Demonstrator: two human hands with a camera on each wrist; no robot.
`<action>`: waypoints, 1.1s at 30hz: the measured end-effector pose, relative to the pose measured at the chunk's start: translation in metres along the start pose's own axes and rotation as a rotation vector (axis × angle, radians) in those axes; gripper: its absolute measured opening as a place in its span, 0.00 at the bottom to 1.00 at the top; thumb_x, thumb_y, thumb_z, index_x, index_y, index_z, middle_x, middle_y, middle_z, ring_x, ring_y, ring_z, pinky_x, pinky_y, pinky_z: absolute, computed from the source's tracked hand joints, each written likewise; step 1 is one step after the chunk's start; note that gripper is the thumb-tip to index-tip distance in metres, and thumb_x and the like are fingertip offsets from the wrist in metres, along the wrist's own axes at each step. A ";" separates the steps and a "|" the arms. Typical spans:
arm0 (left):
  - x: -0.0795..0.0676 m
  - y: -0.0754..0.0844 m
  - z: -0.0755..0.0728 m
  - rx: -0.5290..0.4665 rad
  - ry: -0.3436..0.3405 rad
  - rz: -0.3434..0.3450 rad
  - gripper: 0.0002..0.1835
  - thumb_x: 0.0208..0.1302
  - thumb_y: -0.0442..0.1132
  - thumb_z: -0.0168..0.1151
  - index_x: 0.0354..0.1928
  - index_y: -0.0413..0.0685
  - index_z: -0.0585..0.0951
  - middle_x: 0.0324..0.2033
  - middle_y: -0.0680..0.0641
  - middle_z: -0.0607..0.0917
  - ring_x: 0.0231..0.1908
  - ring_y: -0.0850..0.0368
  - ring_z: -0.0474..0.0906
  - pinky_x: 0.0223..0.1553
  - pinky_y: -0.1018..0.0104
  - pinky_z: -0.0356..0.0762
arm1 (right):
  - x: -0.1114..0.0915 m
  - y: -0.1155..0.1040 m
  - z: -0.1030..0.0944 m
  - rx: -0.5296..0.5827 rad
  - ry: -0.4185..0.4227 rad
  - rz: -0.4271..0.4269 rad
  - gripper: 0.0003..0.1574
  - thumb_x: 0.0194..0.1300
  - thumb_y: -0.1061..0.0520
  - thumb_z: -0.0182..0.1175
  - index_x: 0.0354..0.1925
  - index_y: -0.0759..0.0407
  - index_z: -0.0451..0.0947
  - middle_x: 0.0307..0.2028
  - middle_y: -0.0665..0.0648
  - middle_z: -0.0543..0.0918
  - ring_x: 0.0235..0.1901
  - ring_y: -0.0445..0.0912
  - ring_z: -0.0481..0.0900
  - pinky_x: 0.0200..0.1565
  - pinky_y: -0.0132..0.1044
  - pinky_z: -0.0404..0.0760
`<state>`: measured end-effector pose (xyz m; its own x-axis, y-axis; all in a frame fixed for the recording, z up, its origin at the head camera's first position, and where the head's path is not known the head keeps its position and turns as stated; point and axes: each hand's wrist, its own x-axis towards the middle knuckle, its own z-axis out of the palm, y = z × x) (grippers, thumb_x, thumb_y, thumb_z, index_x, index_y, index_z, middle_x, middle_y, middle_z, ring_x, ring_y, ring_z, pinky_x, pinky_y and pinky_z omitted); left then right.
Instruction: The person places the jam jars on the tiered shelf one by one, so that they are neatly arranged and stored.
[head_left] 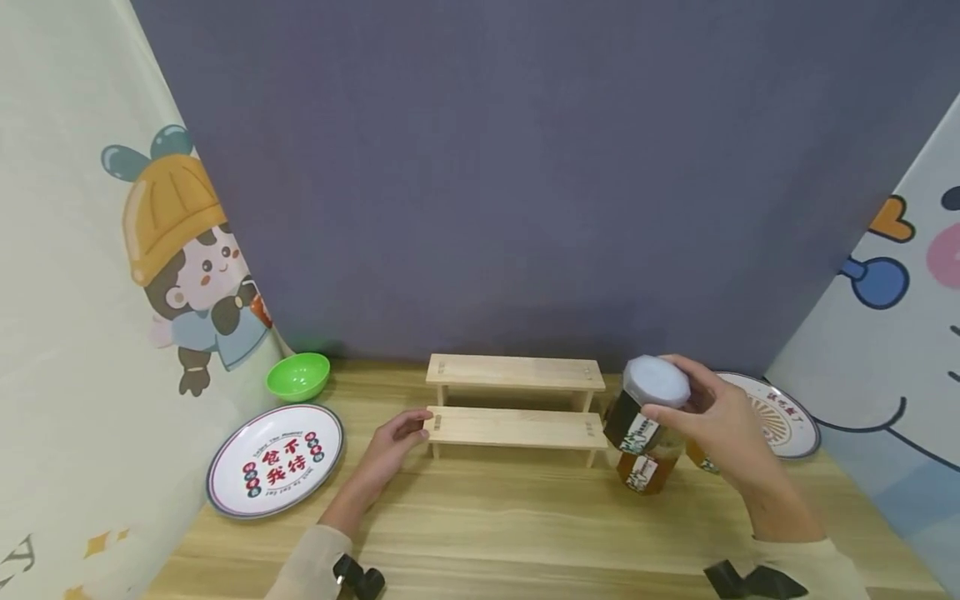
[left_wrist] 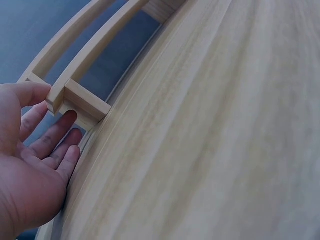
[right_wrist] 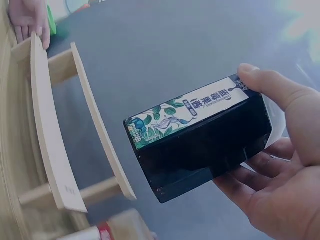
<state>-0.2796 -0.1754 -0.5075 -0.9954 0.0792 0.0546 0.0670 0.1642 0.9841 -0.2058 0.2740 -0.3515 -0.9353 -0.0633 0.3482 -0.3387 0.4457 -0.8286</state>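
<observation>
A dark backdrop (head_left: 525,183) rises along the far side of a wood-grained surface (head_left: 510,533). At the far middle of that surface stands a two-step wooden rack (head_left: 517,427), its higher board farther away than its lower one. A white plate with red characters (head_left: 225,479) lies to the far left, and a second plate (head_left: 802,421), partly hidden, lies to the far right.

Both forearms reach in from the near side in pale sleeves, well apart. The right hand (head_left: 723,421) comes in from the near right and bends left, its thumb on the near side and its fingers round the other, holding a dark jar (head_left: 619,419) by its upper part. The left hand (head_left: 390,450) pinches the left end of the rack's lower board with thumb and forefinger; its other fingers hang loosely bent below.

The dark jar is tilted and raised, just right of the rack. Nearer than it, an amber jar (head_left: 663,477) shows on the surface; another jar (head_left: 700,457) is mostly hidden behind the right hand. A green bowl (head_left: 300,377) sits at far left, and a pale lid (head_left: 658,382) tops the dark jar.
</observation>
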 end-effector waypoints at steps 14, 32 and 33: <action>0.003 -0.001 -0.005 0.007 -0.005 0.000 0.19 0.71 0.39 0.65 0.62 0.49 0.81 0.63 0.44 0.83 0.60 0.55 0.78 0.69 0.54 0.69 | 0.044 -0.009 0.051 0.026 -0.097 0.010 0.46 0.62 0.50 0.75 0.73 0.51 0.68 0.63 0.62 0.80 0.51 0.33 0.81 0.47 0.25 0.83; 0.000 -0.002 0.000 0.017 0.011 -0.011 0.19 0.71 0.39 0.65 0.62 0.50 0.82 0.62 0.45 0.84 0.58 0.57 0.79 0.67 0.54 0.70 | 0.082 -0.017 0.090 0.067 -0.170 0.028 0.45 0.58 0.48 0.78 0.70 0.50 0.72 0.61 0.62 0.81 0.57 0.56 0.82 0.47 0.32 0.85; 0.000 -0.002 0.000 0.016 0.012 -0.013 0.19 0.71 0.39 0.65 0.62 0.51 0.82 0.61 0.45 0.84 0.58 0.57 0.79 0.67 0.54 0.70 | 0.084 -0.017 0.092 0.070 -0.169 0.029 0.45 0.57 0.48 0.79 0.70 0.49 0.72 0.61 0.62 0.81 0.57 0.56 0.82 0.47 0.32 0.85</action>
<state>-0.2797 -0.1760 -0.5095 -0.9969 0.0657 0.0438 0.0551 0.1813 0.9819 -0.2875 0.1784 -0.3485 -0.9467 -0.2030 0.2500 -0.3121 0.3868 -0.8678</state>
